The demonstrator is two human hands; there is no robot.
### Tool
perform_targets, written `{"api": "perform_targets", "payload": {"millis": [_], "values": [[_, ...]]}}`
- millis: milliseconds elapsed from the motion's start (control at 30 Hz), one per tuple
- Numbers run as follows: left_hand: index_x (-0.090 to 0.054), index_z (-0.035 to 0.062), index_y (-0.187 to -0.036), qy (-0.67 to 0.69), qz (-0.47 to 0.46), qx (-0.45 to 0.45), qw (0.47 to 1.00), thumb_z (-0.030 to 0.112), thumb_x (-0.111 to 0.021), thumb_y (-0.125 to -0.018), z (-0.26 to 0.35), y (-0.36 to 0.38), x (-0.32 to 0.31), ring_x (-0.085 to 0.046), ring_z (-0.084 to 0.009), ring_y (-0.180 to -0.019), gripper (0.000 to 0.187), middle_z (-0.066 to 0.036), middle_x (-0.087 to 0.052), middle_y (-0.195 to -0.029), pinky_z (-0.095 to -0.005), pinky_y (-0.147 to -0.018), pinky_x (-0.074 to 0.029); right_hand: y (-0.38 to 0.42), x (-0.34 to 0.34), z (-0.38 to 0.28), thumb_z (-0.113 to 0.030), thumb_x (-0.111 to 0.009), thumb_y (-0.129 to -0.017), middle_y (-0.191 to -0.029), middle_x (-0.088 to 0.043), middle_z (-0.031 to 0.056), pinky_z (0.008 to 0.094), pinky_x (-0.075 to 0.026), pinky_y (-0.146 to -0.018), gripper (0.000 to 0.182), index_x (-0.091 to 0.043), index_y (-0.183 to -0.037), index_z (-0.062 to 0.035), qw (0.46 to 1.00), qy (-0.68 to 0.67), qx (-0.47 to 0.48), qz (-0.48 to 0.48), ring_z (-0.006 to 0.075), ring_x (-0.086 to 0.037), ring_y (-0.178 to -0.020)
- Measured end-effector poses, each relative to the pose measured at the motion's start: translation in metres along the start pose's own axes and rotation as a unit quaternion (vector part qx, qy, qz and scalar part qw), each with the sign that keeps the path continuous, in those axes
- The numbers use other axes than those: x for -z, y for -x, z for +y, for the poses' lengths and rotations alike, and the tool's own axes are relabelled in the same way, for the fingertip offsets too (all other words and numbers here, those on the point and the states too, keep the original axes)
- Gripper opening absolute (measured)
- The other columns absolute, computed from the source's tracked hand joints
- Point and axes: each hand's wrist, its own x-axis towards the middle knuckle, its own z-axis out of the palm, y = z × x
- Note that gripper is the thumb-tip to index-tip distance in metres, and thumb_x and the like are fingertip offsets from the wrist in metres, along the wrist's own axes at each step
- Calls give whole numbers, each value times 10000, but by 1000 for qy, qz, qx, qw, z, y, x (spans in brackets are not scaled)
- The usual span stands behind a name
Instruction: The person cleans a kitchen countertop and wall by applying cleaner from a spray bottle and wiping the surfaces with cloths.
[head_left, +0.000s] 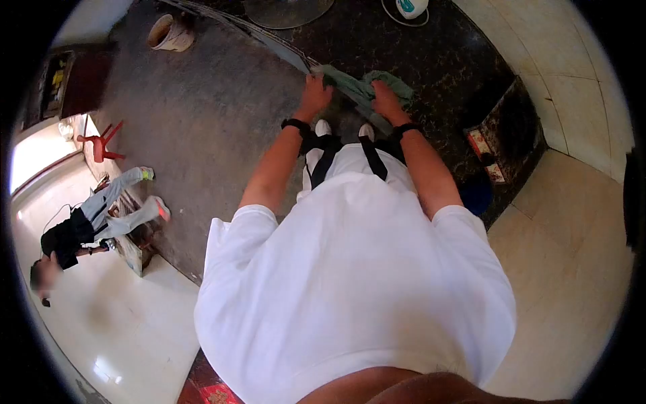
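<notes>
A green cloth (350,83) is stretched between my two hands at the front edge of the dark speckled counter (437,54). Its left end is gripped in my left hand (315,97), beside the counter edge. My right hand (387,99) is closed on the bunched part of the cloth, over the counter top. Both wrists wear black bands, and the fingers are partly hidden by the cloth and the backs of the hands.
A dirty white bucket (171,35) stands on the grey floor (202,114). Further left are a red stool (101,143) and another person (84,219) beside a low table. On the counter are a round glassy disc (289,10) and a white-and-teal object (410,7).
</notes>
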Motion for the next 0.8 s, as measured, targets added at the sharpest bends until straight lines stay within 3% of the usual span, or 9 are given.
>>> {"api": "perform_targets", "payload": {"millis": [67, 133, 167, 267, 333, 467, 533, 633, 800], "values": [[-471, -12, -1281, 15, 23, -14, 1000, 288, -635, -798, 26, -3, 12, -489, -467, -1154, 591, -305, -415, -1315, -518, -933, -447, 0, -6, 1, -19, -635, -746, -1326, -455, 251, 501, -440, -948, 610, -428, -1319, 1, 997, -39, 61, 7, 443, -475, -1190], [-427, -35, -1331, -111, -117, -5, 987, 316, -619, -814, 42, -7, 0, -448, -482, -1210, 654, -345, -338, -1380, -508, -995, -408, 11, -1, 3, -30, -636, -777, -1395, -434, 229, 476, -416, -1003, 622, -414, -1359, -16, 994, -42, 28, -101, 410, -461, -1244], [-427, -35, -1331, -111, -116, -3, 987, 316, -619, -814, 39, -4, -21, -448, -482, -1210, 654, -345, -338, -1380, -508, -995, -408, 22, 4, 8, -30, -636, -777, -1395, -434, 229, 476, -416, -1003, 622, -414, -1359, -16, 993, -42, 30, -102, 410, -461, -1244], [-326, -3, -1439, -310, -124, -135, 933, 360, -642, -869, 45, 14, -91, -286, -444, -1373, 746, -312, -177, -1514, -493, -1000, -427, 76, 19, 42, -14, -617, -793, -1338, -497, 219, 444, -414, -1008, 562, -450, -1330, -9, 985, -139, 15, -96, 374, -488, -1235], [-327, 13, -1452, -375, -226, -39, 898, 347, -679, -834, 130, 44, -83, -189, -413, -1422, 785, -252, -103, -1556, -507, -1080, -338, 116, 23, 77, 6, -603, -787, -1311, -529, 206, 405, -417, -998, 521, -485, -1294, -12, 966, -237, -72, -70, 336, -515, -1216], [-357, 51, -1447, -327, -245, -196, 891, 324, -647, -804, 130, 55, -153, -116, -417, -1439, 756, -287, -70, -1547, -576, -1102, -265, 194, 61, 106, 18, -595, -776, -1300, -539, 191, 388, -427, -978, 497, -505, -1264, -16, 957, -235, -153, -69, 311, -521, -1212], [-374, 83, -1447, -211, -372, -327, 843, 289, -691, -832, 140, 56, -169, -136, -359, -1447, 722, -155, -101, -1582, -576, -1119, -248, 227, 66, 124, -6, -621, -828, -1335, -510, 198, 432, -423, -1000, 551, -442, -1350, -23, 954, -214, -183, -101, 349, -495, -1241], [-394, 107, -1438, -159, -426, -363, 813, 246, -689, -831, 152, 60, -179, -142, -334, -1450, 689, -121, -96, -1590, -553, -1126, -254, 262, 68, 131, -21, -637, -819, -1320, -520, 189, 429, -426, -994, 534, -466, -1325, -28, 967, -183, -159, -74, 337, -505, -1227], [-420, 119, -1424, -198, -366, -331, 847, 245, -698, -820, 137, 59, -160, -169, -301, -1447, 677, -82, -147, -1584, -496, -1140, -269, 257, 75, 123, -106, -686, -808, -1299, -519, 199, 443, -420, -993, 526, -485, -1287, -24, 972, -171, -137, -81, 364, -501, -1203]]}}
